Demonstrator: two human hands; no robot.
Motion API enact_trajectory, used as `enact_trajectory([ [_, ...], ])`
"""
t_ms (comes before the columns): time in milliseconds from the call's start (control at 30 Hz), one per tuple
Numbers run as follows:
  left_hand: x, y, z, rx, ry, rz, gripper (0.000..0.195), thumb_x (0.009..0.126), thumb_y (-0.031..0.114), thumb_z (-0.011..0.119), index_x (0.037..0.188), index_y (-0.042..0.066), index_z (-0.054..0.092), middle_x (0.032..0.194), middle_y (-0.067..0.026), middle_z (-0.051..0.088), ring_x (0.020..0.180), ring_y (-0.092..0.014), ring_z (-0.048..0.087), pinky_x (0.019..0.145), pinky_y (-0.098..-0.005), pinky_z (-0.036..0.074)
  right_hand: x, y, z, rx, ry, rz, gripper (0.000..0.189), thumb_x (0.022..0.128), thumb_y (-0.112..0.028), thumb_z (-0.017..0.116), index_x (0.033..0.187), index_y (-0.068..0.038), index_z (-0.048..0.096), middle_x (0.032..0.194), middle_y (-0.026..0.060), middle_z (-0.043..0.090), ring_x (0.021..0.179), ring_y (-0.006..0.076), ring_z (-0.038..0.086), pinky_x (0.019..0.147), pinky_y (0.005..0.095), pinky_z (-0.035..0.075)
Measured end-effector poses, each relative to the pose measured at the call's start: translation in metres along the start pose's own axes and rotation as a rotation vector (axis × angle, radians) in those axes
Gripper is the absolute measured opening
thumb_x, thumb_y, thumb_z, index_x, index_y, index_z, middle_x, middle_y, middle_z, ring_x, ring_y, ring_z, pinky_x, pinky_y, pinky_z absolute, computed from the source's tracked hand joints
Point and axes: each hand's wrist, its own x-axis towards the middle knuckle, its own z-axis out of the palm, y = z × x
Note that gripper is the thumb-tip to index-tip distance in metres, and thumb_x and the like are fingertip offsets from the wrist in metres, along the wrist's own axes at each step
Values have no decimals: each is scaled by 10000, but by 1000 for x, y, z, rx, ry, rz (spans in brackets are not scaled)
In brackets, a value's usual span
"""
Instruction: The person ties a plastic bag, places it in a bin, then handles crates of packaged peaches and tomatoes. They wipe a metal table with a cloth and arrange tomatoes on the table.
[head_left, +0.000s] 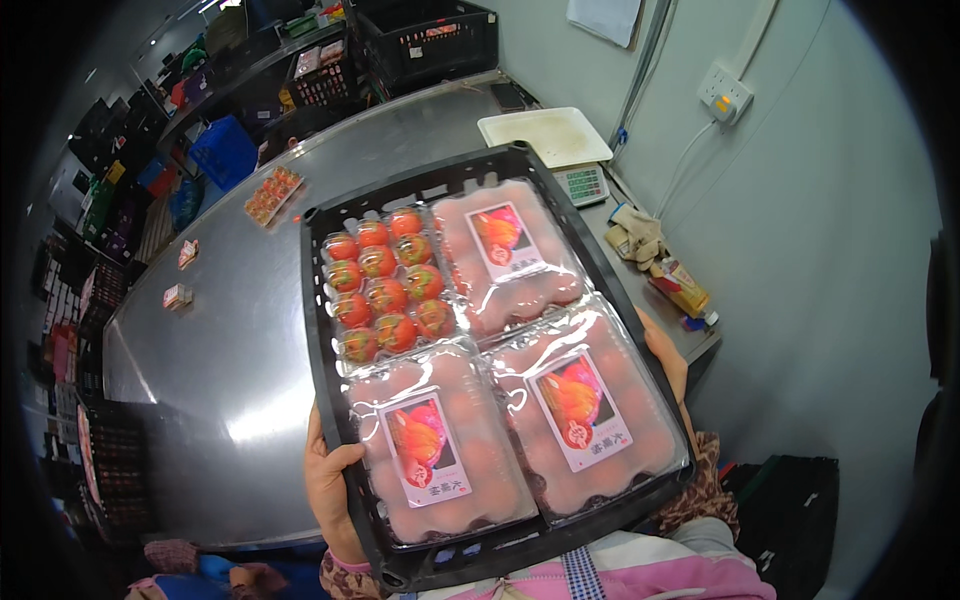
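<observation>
A black plastic crate (319, 375) is held up in front of my chest, tilted, above the near edge of a steel table. My left hand (334, 480) grips its left side, with the thumb over the rim. Around the right side my right hand (666, 352) is closed, mostly hidden behind the wall. Inside lie an unlabelled clear clamshell of tomatoes (386, 295) at the back left and several labelled packs: one pack (457, 285) at the back right, another pack (375, 487) at the front left and a third pack (645, 420) at the front right.
On the steel table (217, 360) lie a small tomato pack (274, 196) and small label stacks (178, 297). A weighing scale (581, 185), gloves (637, 236) and a bottle (682, 289) stand along the wall. Another person (281, 142) is behind the table's far edge. Black crates (427, 45) are beyond.
</observation>
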Motion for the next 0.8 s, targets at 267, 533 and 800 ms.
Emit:
enact_trajectory([
  [267, 15, 3, -15, -38, -66, -81, 797, 627, -158, 517, 1402, -29, 382, 1175, -82, 582, 979, -137, 605, 817, -221, 500, -36, 9, 28, -248, 173, -220, 609, 940, -386, 418, 1350, 63, 412, 1226, 160, 565, 1104, 201, 554, 965, 327, 421],
  [533, -2, -29, -33, 123, -79, 82, 791, 703, -94, 587, 1447, -6, 334, 1372, -120, 467, 1208, -185, 484, 991, -278, 419, -26, 49, 44, -565, 319, -270, 525, 914, -324, 467, 1280, 53, 476, 1145, 145, 595, 1041, 196, 572, 923, 318, 439],
  [800, -22, -24, -86, -136, -335, -45, 749, 789, 20, 584, 1475, 58, 287, 1204, -38, 452, 1017, -104, 464, 816, -227, 411, -95, 81, 35, -671, 560, -340, 442, 889, -262, 517, 1210, 42, 539, 1064, 131, 625, 979, 191, 591, 881, 308, 458],
])
